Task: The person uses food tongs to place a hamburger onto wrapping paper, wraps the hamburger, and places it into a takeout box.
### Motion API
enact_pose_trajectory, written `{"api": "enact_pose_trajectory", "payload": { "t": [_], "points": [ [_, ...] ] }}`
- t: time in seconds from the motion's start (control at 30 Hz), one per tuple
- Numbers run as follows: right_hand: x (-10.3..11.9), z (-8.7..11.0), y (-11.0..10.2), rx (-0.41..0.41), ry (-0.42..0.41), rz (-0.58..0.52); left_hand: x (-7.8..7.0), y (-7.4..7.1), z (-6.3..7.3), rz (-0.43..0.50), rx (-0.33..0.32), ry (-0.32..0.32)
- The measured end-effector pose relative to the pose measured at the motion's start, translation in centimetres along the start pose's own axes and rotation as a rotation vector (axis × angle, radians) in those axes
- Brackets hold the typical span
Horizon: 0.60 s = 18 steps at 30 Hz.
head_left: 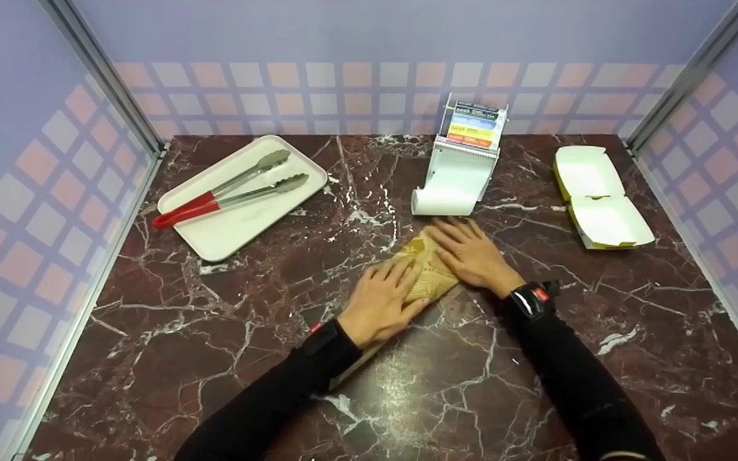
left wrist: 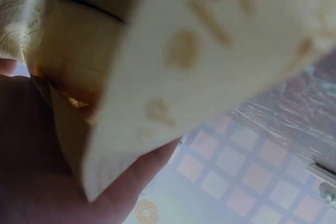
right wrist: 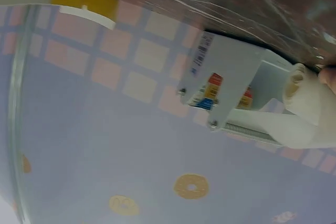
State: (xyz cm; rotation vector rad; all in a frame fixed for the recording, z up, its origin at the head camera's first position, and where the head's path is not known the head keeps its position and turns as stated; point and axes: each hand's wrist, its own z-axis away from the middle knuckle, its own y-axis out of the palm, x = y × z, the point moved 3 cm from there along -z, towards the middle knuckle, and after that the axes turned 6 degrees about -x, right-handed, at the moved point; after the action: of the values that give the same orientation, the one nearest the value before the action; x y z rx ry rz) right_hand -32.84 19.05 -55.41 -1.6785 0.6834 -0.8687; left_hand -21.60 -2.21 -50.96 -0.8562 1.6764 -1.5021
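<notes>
A folded wrapper of brown printed paper (head_left: 436, 272) lies slantwise on the table between my hands. My left hand (head_left: 378, 301) rests on its near part, fingers extended and thumb spread. My right hand (head_left: 471, 256) lies over its far right edge with straight fingers. In the left wrist view, the wrapper (left wrist: 210, 66) gapes at an end beside the left hand (left wrist: 42, 150), and a pale, bread-like filling (left wrist: 79, 45) with a reddish-brown edge shows inside. Only a fingertip (right wrist: 329, 77) of the right hand appears in the right wrist view.
Beyond my right hand stands a label dispenser (head_left: 468, 153) with a white roll (head_left: 442, 202). An opened yellow-and-white box (head_left: 599, 198) sits at the right. Back left, red-handled tongs (head_left: 234, 192) lie across a white tray (head_left: 215, 240). Walls surround the marbled table (head_left: 170, 358) on three sides.
</notes>
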Motion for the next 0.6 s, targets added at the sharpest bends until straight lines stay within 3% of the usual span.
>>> {"api": "enact_pose_trajectory", "payload": {
  "t": [0.07,0.17,0.3,0.47,0.53,0.6],
  "points": [
    [-0.6,0.8,-0.4,-0.042,0.092,-0.009,-0.1,0.0,0.1,-0.001,-0.004,-0.001],
    [-1.3,2.5,-1.5,-0.126,0.305,-0.046,-0.2,0.1,0.1,-0.005,0.002,0.000],
    [-0.6,4.5,-3.3,-0.186,0.536,-0.175,-0.2,0.0,0.1,-0.011,0.010,0.001],
    [1.2,4.3,-3.9,-0.129,0.596,-0.398,0.0,-0.1,0.3,-0.006,0.022,-0.005],
    [1.7,3.8,-3.7,-0.136,0.604,-0.415,0.0,-0.1,0.3,0.001,0.024,-0.004],
    [2.3,3.3,-3.3,-0.178,0.581,-0.340,-0.1,0.0,0.3,0.005,0.017,-0.004]
  ]
}}
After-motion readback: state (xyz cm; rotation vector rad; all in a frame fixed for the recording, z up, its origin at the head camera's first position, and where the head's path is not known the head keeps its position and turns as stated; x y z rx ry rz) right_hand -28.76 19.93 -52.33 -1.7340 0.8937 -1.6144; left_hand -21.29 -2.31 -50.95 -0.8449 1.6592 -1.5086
